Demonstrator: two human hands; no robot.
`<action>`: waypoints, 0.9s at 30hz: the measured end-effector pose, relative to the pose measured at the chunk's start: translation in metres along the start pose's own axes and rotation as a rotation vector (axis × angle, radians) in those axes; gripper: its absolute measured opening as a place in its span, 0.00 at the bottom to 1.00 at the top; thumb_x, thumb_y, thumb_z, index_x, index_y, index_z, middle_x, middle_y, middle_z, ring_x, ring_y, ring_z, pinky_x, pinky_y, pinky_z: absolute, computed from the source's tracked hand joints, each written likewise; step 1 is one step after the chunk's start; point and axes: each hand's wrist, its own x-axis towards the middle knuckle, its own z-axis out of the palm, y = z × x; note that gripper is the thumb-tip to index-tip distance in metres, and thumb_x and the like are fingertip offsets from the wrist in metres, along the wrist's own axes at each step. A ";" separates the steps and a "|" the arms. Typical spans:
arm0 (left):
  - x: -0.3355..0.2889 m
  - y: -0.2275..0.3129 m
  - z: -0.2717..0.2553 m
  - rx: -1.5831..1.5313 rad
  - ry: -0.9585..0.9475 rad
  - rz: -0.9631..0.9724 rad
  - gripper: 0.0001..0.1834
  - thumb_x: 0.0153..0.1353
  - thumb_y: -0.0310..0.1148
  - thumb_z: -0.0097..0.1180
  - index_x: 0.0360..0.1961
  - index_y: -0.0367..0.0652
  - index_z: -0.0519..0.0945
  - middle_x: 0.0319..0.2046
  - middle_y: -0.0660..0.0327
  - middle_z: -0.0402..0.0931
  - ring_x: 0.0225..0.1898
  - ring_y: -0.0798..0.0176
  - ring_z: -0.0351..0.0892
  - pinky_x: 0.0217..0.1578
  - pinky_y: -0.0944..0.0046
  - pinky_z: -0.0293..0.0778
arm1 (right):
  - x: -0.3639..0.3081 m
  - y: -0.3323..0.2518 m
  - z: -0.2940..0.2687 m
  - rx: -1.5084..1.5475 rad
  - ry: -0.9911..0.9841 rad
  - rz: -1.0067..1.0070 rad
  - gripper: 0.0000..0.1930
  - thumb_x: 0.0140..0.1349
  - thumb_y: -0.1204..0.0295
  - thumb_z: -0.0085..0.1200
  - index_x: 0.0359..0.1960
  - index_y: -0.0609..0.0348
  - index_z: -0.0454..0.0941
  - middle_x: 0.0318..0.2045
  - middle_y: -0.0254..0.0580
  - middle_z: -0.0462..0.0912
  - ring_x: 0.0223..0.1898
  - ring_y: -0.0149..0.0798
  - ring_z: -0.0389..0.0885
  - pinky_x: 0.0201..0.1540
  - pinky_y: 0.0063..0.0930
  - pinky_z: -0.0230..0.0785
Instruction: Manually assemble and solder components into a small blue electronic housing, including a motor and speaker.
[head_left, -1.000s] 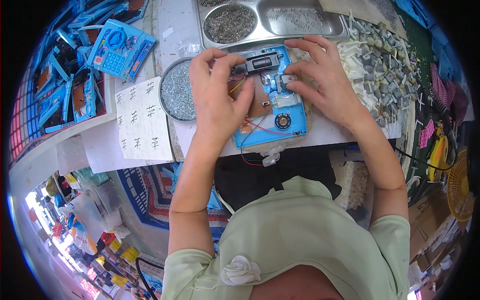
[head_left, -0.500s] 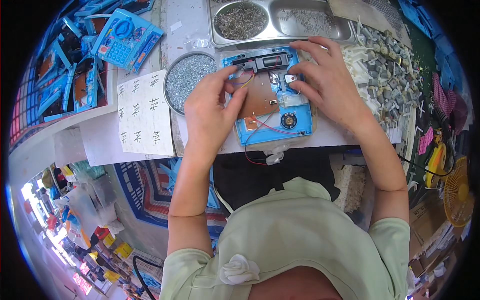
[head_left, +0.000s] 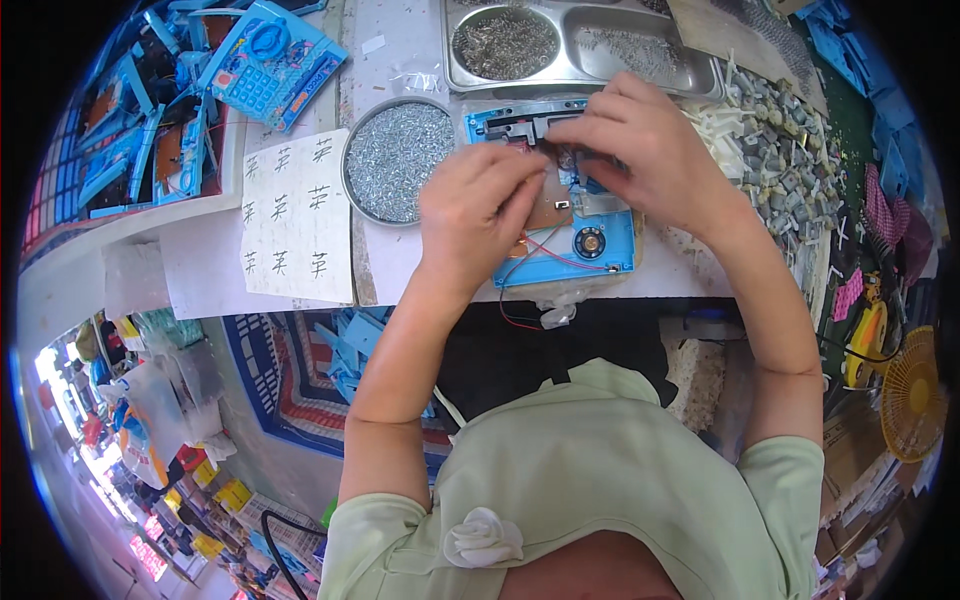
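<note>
An opened blue plastic toy housing point(head_left: 512, 270) lies on the table in front of me, with a brown circuit board point(head_left: 546, 212), a round black speaker point(head_left: 590, 242) and thin wires inside. My left hand point(head_left: 478, 205) reaches over the board's left side. Its thumb and fingers are pinched together near the wires; what is between them is too small to make out. My right hand point(head_left: 655, 150) is bent over the housing's upper right. Its fingertips are at a long black part point(head_left: 515, 128), with the thumb lower down; anything held there is hidden.
A round tray of small metal screws point(head_left: 400, 160) stands left of the housing, beside a handwritten sheet point(head_left: 297, 220). Behind is a metal tray point(head_left: 590, 82) with springs. White and grey parts point(head_left: 775, 150) are heaped at right. Blue housings point(head_left: 130, 165) fill a basket at left.
My left hand has moved right over the board, its fingers closing together. My right hand's fingers have come in from the housing's right edge toward the black part. The whole view has shifted slightly.
</note>
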 end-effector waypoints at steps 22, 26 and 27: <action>-0.009 -0.013 -0.010 0.011 -0.128 0.177 0.11 0.50 0.27 0.70 0.37 0.46 0.87 0.35 0.63 0.83 0.33 0.57 0.84 0.32 0.59 0.79 | 0.022 -0.021 0.015 0.064 -0.028 -0.008 0.04 0.58 0.71 0.61 0.33 0.53 0.81 0.26 0.39 0.81 0.34 0.47 0.80 0.41 0.41 0.72; 0.003 -0.006 -0.005 -0.005 -0.200 0.188 0.15 0.48 0.25 0.70 0.40 0.45 0.87 0.41 0.62 0.86 0.39 0.56 0.87 0.37 0.60 0.82 | 0.030 -0.016 0.004 0.105 -0.014 0.156 0.05 0.58 0.70 0.60 0.32 0.57 0.81 0.26 0.45 0.82 0.33 0.51 0.81 0.38 0.44 0.74; 0.006 -0.004 -0.002 -0.005 -0.196 0.208 0.14 0.49 0.25 0.70 0.40 0.45 0.87 0.40 0.62 0.86 0.38 0.56 0.86 0.36 0.60 0.82 | 0.029 -0.014 -0.001 0.114 0.001 0.187 0.06 0.58 0.69 0.60 0.32 0.58 0.82 0.26 0.46 0.83 0.33 0.52 0.82 0.38 0.45 0.74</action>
